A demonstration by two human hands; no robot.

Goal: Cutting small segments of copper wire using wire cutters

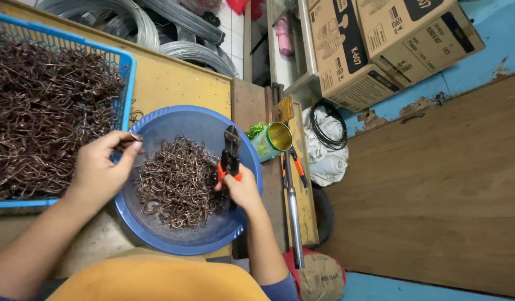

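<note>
Two hands (101, 167): cutter (230, 153) handles hidden by right palm.

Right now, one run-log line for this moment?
left hand: pinches wire piece | right hand: grips cutters | blue basin: wire hooks

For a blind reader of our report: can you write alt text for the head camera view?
Seen from above, a person's right hand grips small cutters over a blue bowl of bent wire pieces. The left hand pinches one wire beside a blue basket piled with similar pieces.
</note>
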